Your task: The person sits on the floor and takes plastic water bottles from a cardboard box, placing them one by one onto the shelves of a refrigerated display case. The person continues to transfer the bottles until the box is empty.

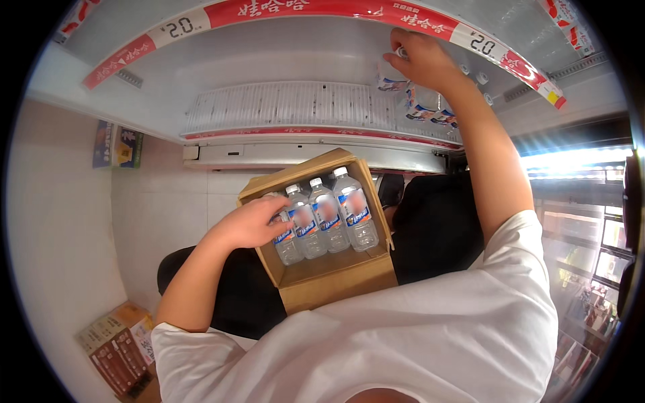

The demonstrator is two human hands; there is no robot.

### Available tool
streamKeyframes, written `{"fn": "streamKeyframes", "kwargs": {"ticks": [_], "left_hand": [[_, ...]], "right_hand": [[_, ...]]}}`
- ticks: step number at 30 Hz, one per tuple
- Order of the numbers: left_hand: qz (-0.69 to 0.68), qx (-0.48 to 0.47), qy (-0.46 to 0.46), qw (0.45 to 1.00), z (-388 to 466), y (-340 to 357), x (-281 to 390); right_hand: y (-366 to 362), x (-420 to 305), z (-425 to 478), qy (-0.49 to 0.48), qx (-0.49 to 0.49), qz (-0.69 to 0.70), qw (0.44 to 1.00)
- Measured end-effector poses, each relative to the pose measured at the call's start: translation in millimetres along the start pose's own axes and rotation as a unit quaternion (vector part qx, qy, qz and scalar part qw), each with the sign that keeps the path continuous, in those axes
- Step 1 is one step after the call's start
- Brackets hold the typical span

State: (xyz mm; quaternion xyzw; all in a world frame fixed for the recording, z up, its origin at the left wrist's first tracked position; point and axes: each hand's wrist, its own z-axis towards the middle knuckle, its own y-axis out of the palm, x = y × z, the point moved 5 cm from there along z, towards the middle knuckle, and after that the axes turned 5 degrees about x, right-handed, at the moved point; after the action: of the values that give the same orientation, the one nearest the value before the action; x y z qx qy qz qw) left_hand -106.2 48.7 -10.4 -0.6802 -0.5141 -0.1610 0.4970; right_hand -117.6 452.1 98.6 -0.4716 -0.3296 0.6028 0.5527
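An open cardboard box (pixel 338 287) rests tilted on my lap, with several clear plastic water bottles (pixel 330 216) lying in a row inside. The caps are white and the labels blue, white and orange. My left hand (pixel 254 221) is closed around the upper part of the leftmost bottle (pixel 288 251) in the box, and partly hides it. On the right side of the shelf, my right hand (pixel 421 58) grips a similar bottle (pixel 390 78) near its white cap. More bottles (pixel 426 103) stand right beside it, partly hidden by my forearm.
The ribbed white shelf (pixel 292 106) lies ahead, with a metal ledge (pixel 312 153) below it. A red price strip (pixel 327 9) arches over its front. Cartons stand by the left wall (pixel 118 352) and on the floor farther off (pixel 117 146). A glass door (pixel 574 242) is at right.
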Motion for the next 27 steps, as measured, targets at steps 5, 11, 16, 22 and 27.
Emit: {"fn": "streamKeyframes", "kwargs": {"ticks": [5,11,16,22,27], "left_hand": [[0.026,-0.025,-0.018,0.999,-3,4,-2],[0.025,-0.027,-0.015,0.999,-5,4,-3],[0.046,-0.014,-0.009,0.999,-4,6,-7],[0.094,-0.072,-0.009,0.993,12,35,-7],[0.144,-0.126,0.019,0.981,37,61,15]], "right_hand": [[14,33,3,0.046,-0.063,-0.093,0.993],[22,42,6,0.043,-0.041,-0.144,0.988],[16,30,5,0.045,-0.029,-0.188,0.981],[-55,-123,-36,-0.071,0.031,-0.013,0.997],[-146,-247,-102,-0.227,-0.037,0.412,0.882]]}}
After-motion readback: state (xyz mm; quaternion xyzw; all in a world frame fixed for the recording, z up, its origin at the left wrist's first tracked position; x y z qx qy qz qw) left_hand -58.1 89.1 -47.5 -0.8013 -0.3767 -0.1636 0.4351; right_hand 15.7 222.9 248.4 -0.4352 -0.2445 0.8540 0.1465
